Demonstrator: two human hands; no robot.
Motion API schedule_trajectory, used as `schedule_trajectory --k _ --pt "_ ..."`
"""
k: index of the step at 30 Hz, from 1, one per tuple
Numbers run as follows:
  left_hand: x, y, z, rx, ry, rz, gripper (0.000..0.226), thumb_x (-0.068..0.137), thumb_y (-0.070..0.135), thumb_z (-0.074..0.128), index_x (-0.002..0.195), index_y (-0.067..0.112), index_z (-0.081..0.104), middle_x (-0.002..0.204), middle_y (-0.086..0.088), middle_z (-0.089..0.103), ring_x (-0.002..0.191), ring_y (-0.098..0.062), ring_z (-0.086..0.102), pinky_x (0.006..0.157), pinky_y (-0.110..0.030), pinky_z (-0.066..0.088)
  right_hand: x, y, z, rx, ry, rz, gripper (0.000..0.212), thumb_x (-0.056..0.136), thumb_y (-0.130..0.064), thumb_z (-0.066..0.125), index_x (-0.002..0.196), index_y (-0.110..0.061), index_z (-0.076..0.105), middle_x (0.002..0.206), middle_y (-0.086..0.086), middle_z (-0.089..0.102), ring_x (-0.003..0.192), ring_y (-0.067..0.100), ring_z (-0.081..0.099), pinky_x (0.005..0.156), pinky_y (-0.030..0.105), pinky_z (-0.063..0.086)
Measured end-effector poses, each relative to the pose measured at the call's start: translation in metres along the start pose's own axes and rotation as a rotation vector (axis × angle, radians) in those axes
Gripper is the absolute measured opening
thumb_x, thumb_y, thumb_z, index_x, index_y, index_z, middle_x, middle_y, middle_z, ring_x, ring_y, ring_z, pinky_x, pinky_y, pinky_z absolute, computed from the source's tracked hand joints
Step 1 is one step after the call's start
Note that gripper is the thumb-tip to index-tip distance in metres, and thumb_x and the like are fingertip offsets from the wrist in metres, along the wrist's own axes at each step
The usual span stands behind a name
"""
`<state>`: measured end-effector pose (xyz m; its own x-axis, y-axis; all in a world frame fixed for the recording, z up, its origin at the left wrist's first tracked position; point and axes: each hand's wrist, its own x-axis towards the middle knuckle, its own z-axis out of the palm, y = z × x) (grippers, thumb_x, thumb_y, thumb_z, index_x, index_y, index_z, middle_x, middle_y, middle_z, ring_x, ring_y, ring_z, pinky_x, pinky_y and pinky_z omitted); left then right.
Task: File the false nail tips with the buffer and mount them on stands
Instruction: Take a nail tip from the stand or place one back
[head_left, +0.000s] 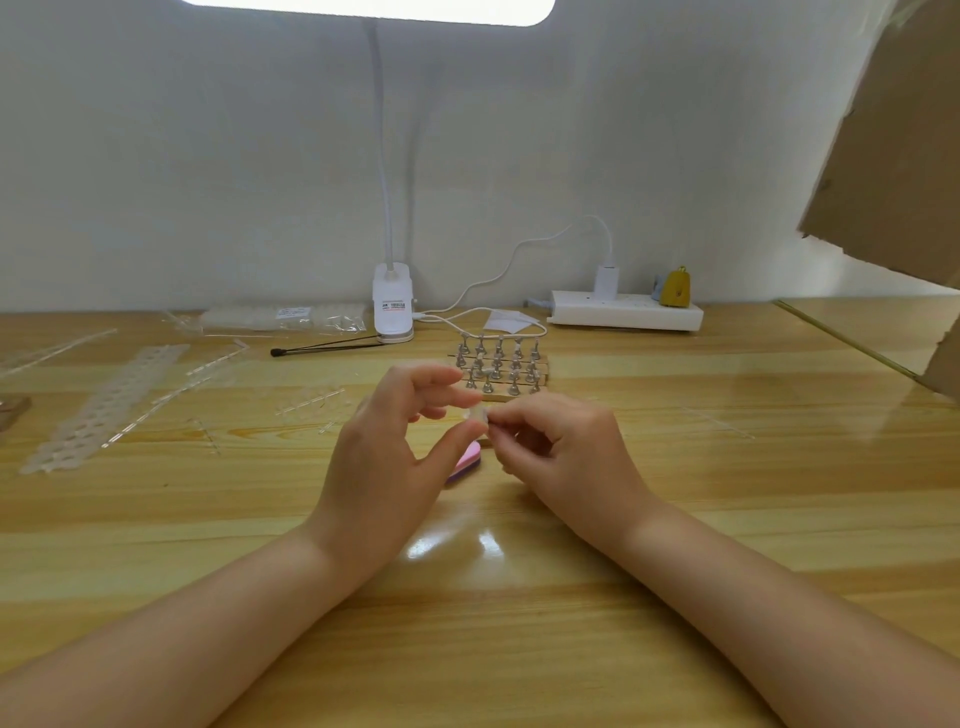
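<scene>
**Wooden desk, one nail tip between two hands**

Wood-grain desk under a bright lamp, and at its middle both hands meet over a small clear nail tip. Left hand pinches it between thumb and forefinger, the other fingers curled loosely above; right hand pinches its other side, fingers bunched tight. Whether a stand is in that grip too, I cannot tell. Under the left palm a pink buffer lies on the desk, in neither hand, so filing of this tip looks finished or paused. Just beyond the fingers stands the rack of metal stands; most look bare. Toward the left edge lie strips of tips, so I judge much work remains.
</scene>
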<state>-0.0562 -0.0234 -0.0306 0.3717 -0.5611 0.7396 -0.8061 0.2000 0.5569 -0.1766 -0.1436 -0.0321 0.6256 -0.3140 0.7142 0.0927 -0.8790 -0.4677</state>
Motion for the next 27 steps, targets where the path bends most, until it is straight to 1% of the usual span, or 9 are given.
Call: schedule_trajectory --k 3,5,7,10,14,19,23,25,27 --pt "-0.0003 -0.0006 0.0001 0.000 -0.011 -0.006 0.038 0.077 0.032 0.071 0.108 0.028 0.051 0.097 0.020 0.068 0.091 0.003 0.063 0.080 -0.006 0.041 0.0000 -0.0012 -0.0003 -0.004 0.011 -0.035 0.010 0.084 -0.004 0.070 0.093 -0.006 0.075 0.078 0.002 0.070 0.067 0.010 0.063 0.066 0.025 0.051" --pt "-0.0005 -0.0014 -0.0001 0.008 -0.011 -0.017 0.038 0.076 0.034 0.071 0.107 0.031 0.050 0.096 0.021 0.069 0.091 0.001 0.063 0.080 -0.006 0.041 0.0003 -0.0020 -0.0002 0.002 0.009 -0.034 0.010 0.084 -0.005 0.069 0.092 -0.005 0.075 0.076 0.003 0.070 0.066 0.014 0.064 0.064 0.031 0.052" --pt "-0.0008 -0.0024 -0.0003 0.021 -0.012 -0.023 0.038 0.076 0.036 0.071 0.107 0.034 0.049 0.095 0.022 0.069 0.091 -0.001 0.063 0.080 -0.008 0.042 0.0002 -0.0023 -0.0002 0.005 0.005 -0.038 0.009 0.085 -0.004 0.069 0.092 -0.005 0.075 0.075 0.003 0.069 0.066 0.015 0.063 0.064 0.034 0.051" --pt "-0.0011 -0.0044 -0.0002 0.031 -0.018 -0.023 0.039 0.076 0.036 0.072 0.107 0.039 0.048 0.095 0.023 0.069 0.091 -0.002 0.063 0.080 -0.008 0.041 -0.0002 -0.0023 -0.0002 0.004 -0.005 -0.041 0.009 0.085 -0.003 0.069 0.092 -0.005 0.075 0.074 0.003 0.069 0.066 0.016 0.062 0.064 0.035 0.051" --pt "-0.0014 -0.0067 0.0000 0.043 -0.022 -0.015 0.041 0.076 0.035 0.073 0.109 0.032 0.049 0.094 0.023 0.070 0.089 -0.001 0.063 0.079 -0.005 0.040 -0.0004 -0.0015 0.0001 0.002 -0.004 -0.042 0.010 0.086 -0.005 0.069 0.093 -0.006 0.075 0.075 0.003 0.069 0.066 0.015 0.063 0.063 0.035 0.051" --pt "-0.0007 -0.0042 -0.0011 0.026 -0.022 -0.009 0.039 0.075 0.035 0.074 0.107 0.033 0.051 0.091 0.025 0.069 0.088 0.002 0.062 0.079 -0.004 0.040 -0.0006 -0.0012 0.0005 0.009 -0.001 -0.067 0.009 0.086 -0.003 0.068 0.092 -0.005 0.074 0.072 0.003 0.067 0.065 0.016 0.060 0.062 0.034 0.049" --pt "0.0005 -0.0044 -0.0017 0.033 -0.027 -0.006 0.041 0.074 0.032 0.077 0.107 0.028 0.054 0.088 0.025 0.070 0.086 0.003 0.062 0.078 -0.003 0.039 -0.0006 0.0004 0.0007 0.015 0.006 -0.090 0.008 0.085 -0.002 0.068 0.090 -0.004 0.074 0.070 0.006 0.065 0.064 0.020 0.059 0.060 0.037 0.049" --pt "0.0005 -0.0030 -0.0020 0.029 -0.027 -0.003 0.042 0.073 0.036 0.075 0.107 0.031 0.052 0.088 0.025 0.069 0.085 0.003 0.062 0.078 -0.003 0.039 -0.0010 0.0003 0.0013 0.054 -0.001 -0.061 0.009 0.086 -0.002 0.068 0.091 -0.004 0.074 0.071 0.006 0.066 0.063 0.021 0.062 0.059 0.040 0.051" --pt "0.0002 -0.0019 -0.0028 0.017 -0.018 -0.011 0.041 0.072 0.041 0.072 0.106 0.039 0.049 0.089 0.027 0.069 0.085 0.003 0.062 0.078 -0.003 0.039 -0.0017 -0.0011 0.0017 0.188 -0.023 0.047 0.010 0.087 -0.001 0.066 0.091 -0.006 0.074 0.071 0.006 0.068 0.063 0.022 0.065 0.059 0.043 0.053"
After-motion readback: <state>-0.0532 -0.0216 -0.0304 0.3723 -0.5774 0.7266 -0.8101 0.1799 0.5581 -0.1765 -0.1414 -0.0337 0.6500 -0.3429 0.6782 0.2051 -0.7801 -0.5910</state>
